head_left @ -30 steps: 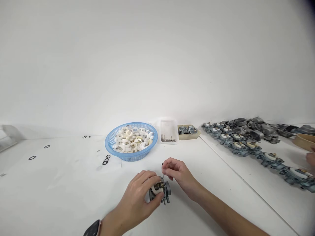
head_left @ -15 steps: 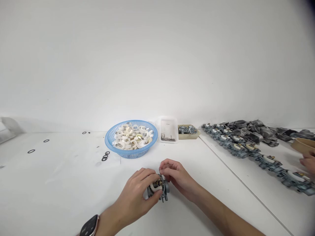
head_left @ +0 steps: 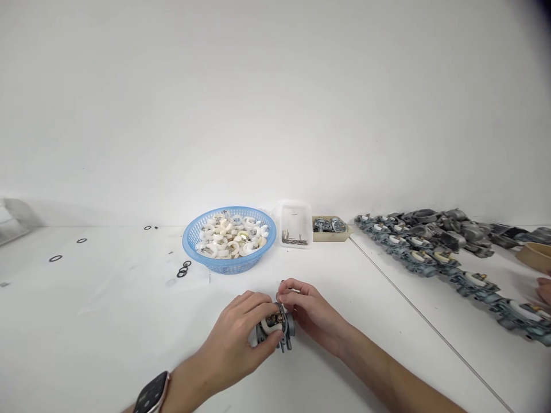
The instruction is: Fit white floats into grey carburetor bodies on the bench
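Observation:
A grey metal carburetor (head_left: 286, 332) with a white float (head_left: 271, 327) and brass parts inside stands on the white table. My left hand (head_left: 241, 330) wraps around it from the left, thumb in front and fingers over the top. At its far right edge is my right hand (head_left: 310, 310), thumb and fingertips pinched together. Something small and thin seems to be between those fingertips, too small to name. The carburetor's left side is hidden under my left hand.
Beyond my hands stand a blue basket (head_left: 187, 252) of white floats, a clear tray (head_left: 296, 207) of small metal pins and a beige box (head_left: 342, 236) of metal parts. Carburetors (head_left: 477, 285) line the right side, near another person's hand (head_left: 544, 289). Black rubber rings (head_left: 182, 273) lie left.
My right fingertips have shifted slightly toward the carburetor's top edge, while my left hand keeps its hold. At the far right, the other person's hand has moved lower and mostly out of view.

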A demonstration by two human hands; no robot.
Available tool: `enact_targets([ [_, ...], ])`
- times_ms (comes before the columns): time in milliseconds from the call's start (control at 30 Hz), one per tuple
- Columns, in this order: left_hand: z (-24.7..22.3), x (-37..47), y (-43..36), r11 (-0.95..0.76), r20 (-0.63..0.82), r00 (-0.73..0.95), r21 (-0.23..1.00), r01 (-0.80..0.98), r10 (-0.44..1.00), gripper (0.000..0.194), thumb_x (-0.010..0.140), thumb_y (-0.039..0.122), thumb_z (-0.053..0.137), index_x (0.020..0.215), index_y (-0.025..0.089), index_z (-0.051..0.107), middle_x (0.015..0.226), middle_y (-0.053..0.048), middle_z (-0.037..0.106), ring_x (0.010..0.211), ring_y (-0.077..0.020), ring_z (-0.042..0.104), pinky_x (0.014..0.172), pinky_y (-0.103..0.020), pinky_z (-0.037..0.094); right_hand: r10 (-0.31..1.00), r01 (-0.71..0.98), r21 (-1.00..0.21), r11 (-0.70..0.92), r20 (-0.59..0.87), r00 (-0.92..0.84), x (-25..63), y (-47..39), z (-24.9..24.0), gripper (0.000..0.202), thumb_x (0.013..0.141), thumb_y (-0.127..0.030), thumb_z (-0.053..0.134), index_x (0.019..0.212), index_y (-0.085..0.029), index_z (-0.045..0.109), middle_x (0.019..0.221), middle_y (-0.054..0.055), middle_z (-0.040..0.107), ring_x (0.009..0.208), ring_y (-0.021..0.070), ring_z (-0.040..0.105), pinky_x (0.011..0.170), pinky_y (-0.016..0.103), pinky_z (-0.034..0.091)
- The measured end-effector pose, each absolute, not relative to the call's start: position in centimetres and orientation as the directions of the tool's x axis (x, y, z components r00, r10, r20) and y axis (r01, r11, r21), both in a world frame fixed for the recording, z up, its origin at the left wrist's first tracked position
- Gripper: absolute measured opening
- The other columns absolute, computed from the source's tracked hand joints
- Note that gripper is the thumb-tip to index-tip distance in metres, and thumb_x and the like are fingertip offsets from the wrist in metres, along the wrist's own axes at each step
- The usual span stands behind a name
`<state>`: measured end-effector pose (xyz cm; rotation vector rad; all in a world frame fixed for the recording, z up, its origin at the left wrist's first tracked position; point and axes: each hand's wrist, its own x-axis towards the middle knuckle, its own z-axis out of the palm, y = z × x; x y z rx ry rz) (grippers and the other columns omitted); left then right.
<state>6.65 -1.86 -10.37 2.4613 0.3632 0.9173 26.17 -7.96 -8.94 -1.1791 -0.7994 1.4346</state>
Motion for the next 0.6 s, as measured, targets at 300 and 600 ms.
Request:
enact_targets([
  [300,-10.42,6.70,-1.80,-0.856,0.544,0.743,0.512,0.074,0.390,0.026,0.091,0.015,0.066,0.115,0.025,0.062,0.109,-0.003,0.068,0.097,-0.0212,0.062,0.087,-0.038,0.052,0.966,-0.302,-0.928,-0.216,-0.248,0.072,25.83,-8.14,-8.75,0.018,0.074,-0.025,0.079,0.082,-0.021,0.063,0.069,-0.004,0.049,0.069,0.0139,0.041,0.068,0.029,0.030],
  [600,-10.28,6.51,-1.88,-0.851,0.542,0.745,0.521,0.065,0.389,0.028,0.091,0.014,0.066,0.116,0.026,0.062,0.111,-0.002,0.068,0.099,-0.0206,0.061,0.087,-0.037,0.052,0.964,-0.325,-0.918,-0.225,-0.257,0.060,25.71,-8.29,-8.64,0.018,0.074,-0.025,0.077,0.084,-0.020,0.063,0.070,-0.003,0.049,0.072,0.0145,0.042,0.070,0.029,0.029],
])
